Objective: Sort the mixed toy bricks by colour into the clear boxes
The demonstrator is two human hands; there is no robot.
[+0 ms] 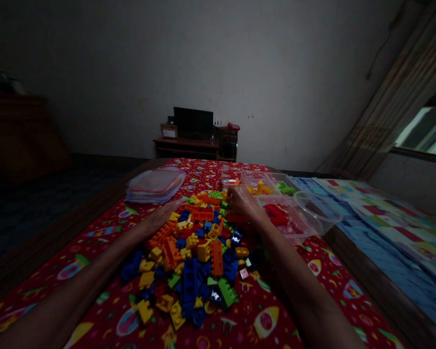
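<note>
A large pile of toy building bricks in yellow, orange, blue, red and green lies in the middle of the red patterned cloth. At the pile's left edge my left hand lies flat with its fingers stretched out, touching or very near the bricks. Beyond the pile's far right side, my right hand has its fingers curled in at the near edge of a clear plastic box; whatever they hold is hidden. Just past those fingers shows an orange brick.
Clear boxes to the right hold yellow bricks, green bricks and red bricks. A clear round-rimmed container stands at their right. Stacked lids lie at the far left. A monitor stands on a desk beyond.
</note>
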